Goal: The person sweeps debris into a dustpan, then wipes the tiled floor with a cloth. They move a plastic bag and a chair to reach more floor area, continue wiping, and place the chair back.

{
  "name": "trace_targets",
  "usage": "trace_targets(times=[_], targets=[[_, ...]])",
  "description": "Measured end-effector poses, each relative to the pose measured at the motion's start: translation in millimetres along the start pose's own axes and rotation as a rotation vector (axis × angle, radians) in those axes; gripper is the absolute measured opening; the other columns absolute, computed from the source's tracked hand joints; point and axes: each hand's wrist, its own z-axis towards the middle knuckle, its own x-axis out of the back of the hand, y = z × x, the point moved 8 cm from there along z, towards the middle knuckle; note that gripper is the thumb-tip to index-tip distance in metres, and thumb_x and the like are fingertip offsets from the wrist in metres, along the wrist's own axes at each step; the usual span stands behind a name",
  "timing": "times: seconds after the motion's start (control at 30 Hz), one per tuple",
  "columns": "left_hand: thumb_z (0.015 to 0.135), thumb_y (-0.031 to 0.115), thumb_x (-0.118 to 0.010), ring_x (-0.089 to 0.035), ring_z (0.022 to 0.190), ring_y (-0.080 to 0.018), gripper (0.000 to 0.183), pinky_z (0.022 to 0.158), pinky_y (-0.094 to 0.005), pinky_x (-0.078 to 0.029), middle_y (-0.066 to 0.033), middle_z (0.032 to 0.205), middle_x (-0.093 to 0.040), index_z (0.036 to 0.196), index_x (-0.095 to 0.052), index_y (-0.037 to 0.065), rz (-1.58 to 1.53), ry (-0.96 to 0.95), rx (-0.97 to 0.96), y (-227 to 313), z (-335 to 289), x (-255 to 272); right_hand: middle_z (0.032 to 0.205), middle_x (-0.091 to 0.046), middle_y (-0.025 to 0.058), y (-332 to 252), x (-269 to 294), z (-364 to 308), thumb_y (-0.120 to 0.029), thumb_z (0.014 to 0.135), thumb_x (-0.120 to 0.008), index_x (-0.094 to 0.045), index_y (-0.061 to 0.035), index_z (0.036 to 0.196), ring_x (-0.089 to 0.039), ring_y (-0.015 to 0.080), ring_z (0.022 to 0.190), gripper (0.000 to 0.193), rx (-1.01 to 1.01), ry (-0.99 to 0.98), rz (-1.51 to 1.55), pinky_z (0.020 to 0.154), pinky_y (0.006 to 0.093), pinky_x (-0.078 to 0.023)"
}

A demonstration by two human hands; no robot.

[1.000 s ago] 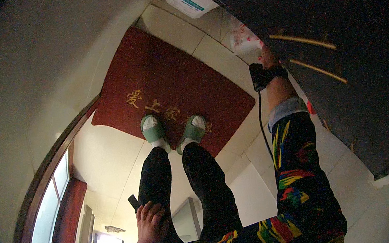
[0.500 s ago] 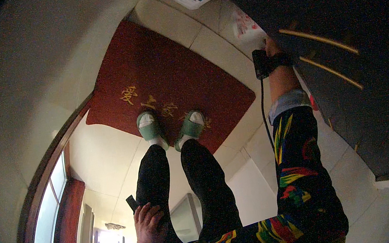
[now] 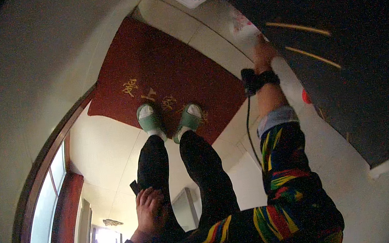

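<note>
Person stands on the red doormat [image 3: 168,71], green slippers [image 3: 169,120] side by side near its near edge, facing the dark door [image 3: 346,77] to the right of the mat. Right hand [image 3: 261,51] is stretched up to the door's edge, just past the mat's right side, touching a small white-and-pink thing [image 3: 244,29] there, prob. a packet or tag; too blurred to say more. Can't tell whether the fingers pinch it or only press on it, as the hand shows from the back. A black wrist strap [image 3: 260,79] w/ a cord hangs down from that arm. Left hand [image 3: 150,211] rests flat on the left thigh, fingers [image 3: 151,196] loosely together, holding nothing, a dark flat object [image 3: 135,187] just by it.

To do this well, I'd judge: keep both feet planted on the mat, lean less, get thumb and fingertips squarely round the white thing before pulling, and keep the cord off the door's gold handles [image 3: 298,29].
</note>
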Motion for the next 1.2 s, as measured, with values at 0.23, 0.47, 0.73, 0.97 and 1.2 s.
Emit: trace_targets(times=[0.23, 0.47, 0.73, 0.97, 1.2], targets=[[0.077, 0.013, -0.064, -0.040, 0.124, -0.0392, 0.033, 0.106, -0.0512, -0.030, -0.0185, 0.124, -0.052, 0.107, -0.057, 0.001, -0.003, 0.139, -0.001, 6, -44, -11, 0.110, -0.059, 0.0054, -12, 14, -266, -0.031, 0.096, -0.050, -0.047, -0.0069, 0.134, -0.055, 0.0159, 0.095, 0.045, -0.108, -1.133, 0.958, 0.081, 0.0315, -0.045], [0.085, 0.023, -0.061, -0.061, 0.097, -0.0333, 0.031, 0.085, -0.0411, -0.048, -0.0186, 0.101, -0.064, 0.107, -0.058, 0.001, -0.545, 0.509, 0.698, -105, -202, -57, 0.098, -0.060, 0.0086, 59, 77, -341, -0.028, 0.092, -0.059, -0.046, -0.0016, 0.131, -0.057, 0.0180, 0.085, 0.049, 0.004, -1.201, 0.641, 0.075, 0.0349, -0.047], [0.084, 0.031, -0.058, -0.064, 0.084, -0.0311, 0.032, 0.076, -0.0392, -0.049, -0.0176, 0.087, -0.066, 0.095, -0.061, 0.000, -0.888, 0.904, 1.069, -117, -386, -152, 0.072, -0.054, 0.0009, -44, 184, -282, -0.032, 0.095, -0.054, -0.049, -0.0069, 0.125, -0.052, 0.0134, 0.060, 0.040, 0.193, -1.198, 0.406, 0.052, 0.0271, -0.042], [0.082, 0.031, -0.060, -0.063, 0.086, -0.0315, 0.033, 0.076, -0.0405, -0.049, -0.0191, 0.088, -0.066, 0.094, -0.062, -0.001, -1.081, 1.024, 1.225, -128, -390, -292, 0.085, -0.060, 0.0036, -259, 124, -273, -0.033, 0.095, -0.052, -0.047, -0.0082, 0.127, -0.055, 0.0133, 0.062, 0.041, 0.454, -1.298, 0.322, 0.048, 0.0269, -0.043], [0.082, 0.028, -0.060, -0.062, 0.087, -0.0326, 0.030, 0.077, -0.0410, -0.049, -0.0187, 0.093, -0.066, 0.095, -0.062, 0.001, -1.298, 1.034, 1.305, -95, -397, -365, 0.108, -0.061, 0.0051, -477, 185, -408, -0.018, 0.095, -0.052, -0.042, -0.0057, 0.137, -0.059, 0.0115, 0.082, 0.045, 0.838, -1.284, 0.143, 0.063, 0.0238, -0.046]])
